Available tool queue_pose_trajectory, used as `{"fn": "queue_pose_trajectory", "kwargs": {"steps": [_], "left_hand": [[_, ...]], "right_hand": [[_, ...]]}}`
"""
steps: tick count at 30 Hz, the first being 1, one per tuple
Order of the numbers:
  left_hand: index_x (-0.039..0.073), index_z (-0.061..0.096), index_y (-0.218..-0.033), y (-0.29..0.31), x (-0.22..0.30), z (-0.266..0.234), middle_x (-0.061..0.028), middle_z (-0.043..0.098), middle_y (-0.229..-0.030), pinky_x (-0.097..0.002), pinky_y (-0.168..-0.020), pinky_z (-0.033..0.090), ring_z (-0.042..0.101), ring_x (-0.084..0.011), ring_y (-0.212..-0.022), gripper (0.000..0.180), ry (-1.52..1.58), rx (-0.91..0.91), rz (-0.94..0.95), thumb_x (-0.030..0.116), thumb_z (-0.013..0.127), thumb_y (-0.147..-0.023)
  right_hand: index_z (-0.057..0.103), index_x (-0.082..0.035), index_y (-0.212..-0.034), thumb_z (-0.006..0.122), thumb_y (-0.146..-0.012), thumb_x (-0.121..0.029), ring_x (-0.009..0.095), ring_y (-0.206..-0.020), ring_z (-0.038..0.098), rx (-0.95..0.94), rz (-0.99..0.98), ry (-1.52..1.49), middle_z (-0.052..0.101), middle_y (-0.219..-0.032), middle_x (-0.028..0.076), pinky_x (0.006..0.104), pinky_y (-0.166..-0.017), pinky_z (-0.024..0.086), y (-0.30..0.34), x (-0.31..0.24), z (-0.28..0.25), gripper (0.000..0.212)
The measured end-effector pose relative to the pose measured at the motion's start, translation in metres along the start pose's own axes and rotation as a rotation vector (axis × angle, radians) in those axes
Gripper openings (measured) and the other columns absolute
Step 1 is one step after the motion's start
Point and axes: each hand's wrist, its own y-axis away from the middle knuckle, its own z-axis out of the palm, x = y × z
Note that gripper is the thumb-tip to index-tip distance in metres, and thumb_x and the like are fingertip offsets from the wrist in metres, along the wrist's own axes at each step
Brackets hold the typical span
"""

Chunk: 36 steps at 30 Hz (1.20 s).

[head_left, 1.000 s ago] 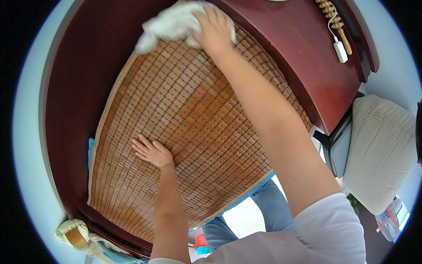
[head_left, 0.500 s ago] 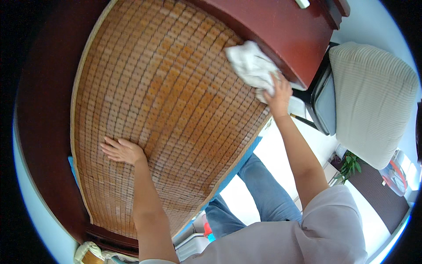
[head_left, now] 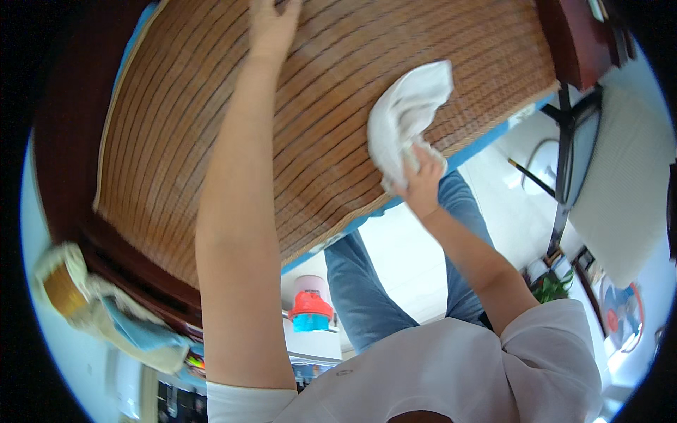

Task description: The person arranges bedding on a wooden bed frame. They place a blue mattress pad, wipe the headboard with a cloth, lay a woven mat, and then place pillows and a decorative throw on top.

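Note:
A brown mat of small linked tiles (head_left: 324, 106) with a pale bound edge covers the bed in front of me. My right hand (head_left: 423, 180) grips one end of a white cloth (head_left: 398, 116) at the mat's near edge. The rest of that cloth lies bunched and curved over the mat, beyond my fingers. My left hand (head_left: 273, 28) reaches far across the mat at the top of the view. Its thumb stands apart from the fingers, whose tips are cut off by the picture's edge; nothing shows in it.
Dark red wooden bed frame (head_left: 60, 141) borders the mat on the left. At the right stands a chair with a ribbed pale cover (head_left: 624, 183). Below the near edge are a red and blue container (head_left: 310, 310) and my legs. Cream and blue fabric (head_left: 134, 324) hangs lower left.
My right hand has drawn the cloth from the mat's far right corner toward me. My left hand has reached farther across the mat. The view has shifted, showing more floor and my legs.

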Motion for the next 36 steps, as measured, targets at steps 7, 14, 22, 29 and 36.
{"fn": "queue_pose_trajectory", "kwargs": {"steps": [7, 14, 22, 29, 36], "left_hand": [[-0.001, 0.029, -0.138, 0.281, -0.111, -0.173, -0.0229, 0.016, -0.148, -0.0433, -0.111, 0.019, 0.018, -0.0368, -0.136, 0.047, 0.072, 0.36, -0.5, 0.018, 0.039, -0.096], [0.003, 0.024, -0.142, 0.601, -0.182, -0.234, -0.0208, 0.018, -0.148, -0.0454, -0.11, 0.018, 0.017, -0.0398, -0.136, 0.053, -0.246, 0.267, -0.854, 0.016, 0.043, -0.094], [0.007, 0.048, -0.13, 0.638, -0.163, -0.224, -0.0174, 0.03, -0.145, -0.0406, -0.108, 0.027, 0.026, -0.0372, -0.134, 0.045, 0.005, 0.455, -0.805, -0.002, 0.048, -0.085], [0.002, 0.062, -0.104, 0.683, -0.141, -0.207, -0.0157, 0.058, -0.119, -0.0341, -0.095, 0.041, 0.053, -0.0291, -0.113, 0.028, 0.311, 0.816, -1.156, -0.006, 0.045, -0.084], [-0.001, 0.062, -0.105, 0.76, -0.106, -0.148, -0.0097, 0.064, -0.092, -0.0257, -0.071, 0.046, 0.057, -0.014, -0.077, 0.024, 0.448, 0.627, -1.344, 0.002, 0.051, -0.084]], "right_hand": [[0.059, -0.031, -0.115, 0.068, -0.065, -0.016, 0.032, -0.116, 0.045, -0.521, -0.764, -0.083, 0.044, -0.133, 0.005, 0.052, -0.091, 0.037, 0.019, -0.105, 0.06, 0.053], [0.052, -0.029, -0.126, 0.068, -0.074, -0.023, 0.03, -0.119, 0.04, 0.007, -0.725, 0.15, 0.039, -0.137, 0.005, 0.048, -0.097, 0.031, -0.172, -0.322, 0.151, 0.055], [0.055, -0.02, -0.121, 0.069, -0.075, -0.029, 0.03, -0.122, 0.039, -0.084, -0.74, 0.05, 0.043, -0.132, 0.008, 0.0468, -0.1, 0.03, -0.135, -0.605, 0.282, 0.05], [0.062, -0.028, -0.111, 0.071, -0.062, -0.019, 0.025, -0.117, 0.043, -0.479, -1.135, -0.078, 0.045, -0.133, -0.001, 0.0459, -0.094, 0.034, 0.066, -0.547, 0.269, 0.051], [0.063, -0.027, -0.108, 0.06, -0.074, -0.012, 0.021, -0.122, 0.042, -0.822, -1.321, -0.294, 0.049, -0.13, -0.001, 0.0409, -0.099, 0.031, 0.092, -0.394, 0.192, 0.037]]}}
